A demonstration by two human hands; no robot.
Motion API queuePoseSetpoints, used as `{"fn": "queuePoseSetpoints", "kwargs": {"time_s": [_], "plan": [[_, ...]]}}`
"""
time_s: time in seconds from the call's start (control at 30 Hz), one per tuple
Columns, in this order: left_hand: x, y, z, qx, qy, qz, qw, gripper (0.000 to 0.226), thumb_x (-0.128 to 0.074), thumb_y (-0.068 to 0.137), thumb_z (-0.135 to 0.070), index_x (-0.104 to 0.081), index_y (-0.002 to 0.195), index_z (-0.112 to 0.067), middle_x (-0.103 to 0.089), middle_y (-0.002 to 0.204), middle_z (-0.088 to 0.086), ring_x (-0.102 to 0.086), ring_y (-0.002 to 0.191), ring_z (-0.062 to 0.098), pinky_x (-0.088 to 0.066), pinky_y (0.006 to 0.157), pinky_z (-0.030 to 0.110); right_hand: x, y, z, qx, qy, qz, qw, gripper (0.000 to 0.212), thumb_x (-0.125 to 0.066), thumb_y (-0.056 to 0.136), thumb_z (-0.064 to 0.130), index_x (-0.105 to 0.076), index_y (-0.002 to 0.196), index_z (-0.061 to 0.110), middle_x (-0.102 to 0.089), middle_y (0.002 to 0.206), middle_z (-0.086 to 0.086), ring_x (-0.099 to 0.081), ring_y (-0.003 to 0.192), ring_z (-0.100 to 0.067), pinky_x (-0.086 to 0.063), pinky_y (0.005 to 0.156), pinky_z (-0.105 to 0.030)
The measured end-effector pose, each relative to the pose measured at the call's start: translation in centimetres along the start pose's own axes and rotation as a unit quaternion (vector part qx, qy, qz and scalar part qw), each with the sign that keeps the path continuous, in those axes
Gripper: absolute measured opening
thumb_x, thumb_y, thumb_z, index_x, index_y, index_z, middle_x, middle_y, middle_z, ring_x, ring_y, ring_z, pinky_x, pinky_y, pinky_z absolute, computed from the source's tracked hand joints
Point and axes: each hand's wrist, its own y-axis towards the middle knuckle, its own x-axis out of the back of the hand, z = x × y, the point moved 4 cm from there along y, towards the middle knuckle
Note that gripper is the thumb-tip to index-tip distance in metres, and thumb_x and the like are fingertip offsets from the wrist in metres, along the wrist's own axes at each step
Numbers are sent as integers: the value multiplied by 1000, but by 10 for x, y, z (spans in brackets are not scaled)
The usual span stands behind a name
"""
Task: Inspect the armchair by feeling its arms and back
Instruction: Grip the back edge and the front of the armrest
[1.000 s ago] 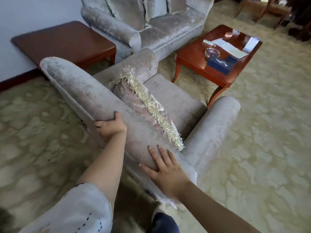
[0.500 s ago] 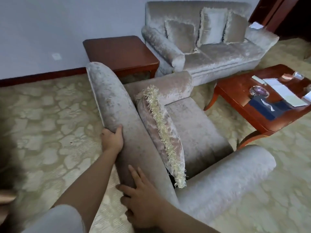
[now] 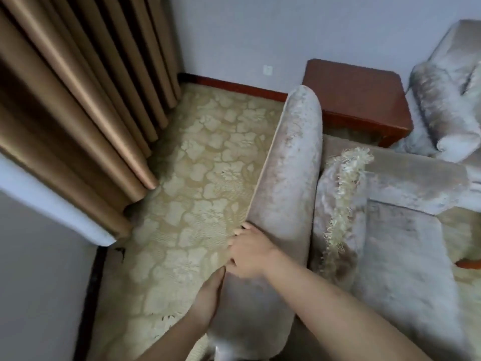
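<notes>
The armchair is covered in grey-beige velvet, and its rolled back (image 3: 291, 165) runs from the top centre down to the bottom edge. A fringed cushion (image 3: 338, 204) leans against the back, above the seat (image 3: 400, 256). One chair arm (image 3: 416, 178) lies beyond the cushion. My right hand (image 3: 247, 254) lies over the top of the back with its fingers curled round the rear edge. Just below it, my left hand (image 3: 209, 293) presses the rear face of the back, its fingers hidden behind the chair.
A dark red wooden side table (image 3: 359, 92) stands behind the armchair, with a matching sofa (image 3: 447, 113) at the right edge. Brown curtains (image 3: 78, 100) hang at the left above a wall corner (image 3: 39, 256). Patterned carpet (image 3: 203, 178) lies between the curtains and the chair.
The view has swung left, bringing the curtains in and losing the coffee table. My right hand has moved up the back to its rear edge, close to my left hand.
</notes>
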Motion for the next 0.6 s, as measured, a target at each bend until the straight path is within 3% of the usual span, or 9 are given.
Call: {"fn": "queuePoseSetpoints", "kwargs": {"time_s": [0.07, 0.2, 0.3, 0.43, 0.6], "plan": [[-2, -22, 10, -37, -104, -91, 990, 34, -43, 97, -24, -71, 102, -6, -70, 107, 14, -60, 105, 27, -45, 93, 38, -1, 0, 0, 4, -15, 28, 999, 44, -38, 93, 38, -68, 112, 12, -59, 120, -7, -42, 119, -28, -19, 106, -42], [-10, -62, 20, -129, 48, -260, 956, 21, -53, 95, -22, -73, 98, -19, -73, 97, -2, -64, 99, 16, -48, 89, 31, -4, 8, 13, 11, -80, 85, 993, 51, -32, 96, 44, -62, 123, 12, -53, 134, -9, -41, 129, -30, -19, 109, -47], [-25, -81, 45, -162, -24, -364, 917, 19, -53, 95, -26, -71, 91, -24, -71, 90, -8, -63, 92, 9, -46, 78, 20, -9, 10, 24, 51, -90, 59, 993, 46, -33, 96, 40, -65, 115, 12, -61, 125, -9, -54, 118, -27, -31, 103, -40], [-29, -80, 54, -172, -100, -362, 911, 25, -54, 90, -33, -69, 88, -13, -70, 89, 5, -62, 86, 16, -49, 78, 28, -19, 7, 18, 77, -61, 0, 995, 56, -26, 95, 51, -72, 93, 19, -69, 102, -3, -59, 103, -22, -30, 100, -39], [-25, -73, 58, -188, -106, -357, 909, 30, -53, 83, -38, -70, 85, -12, -71, 86, 5, -64, 82, 14, -50, 73, 24, -22, 13, 18, 67, -54, -42, 995, 56, -28, 93, 53, -70, 78, 19, -68, 85, -1, -60, 85, -23, -31, 93, -39]]}}
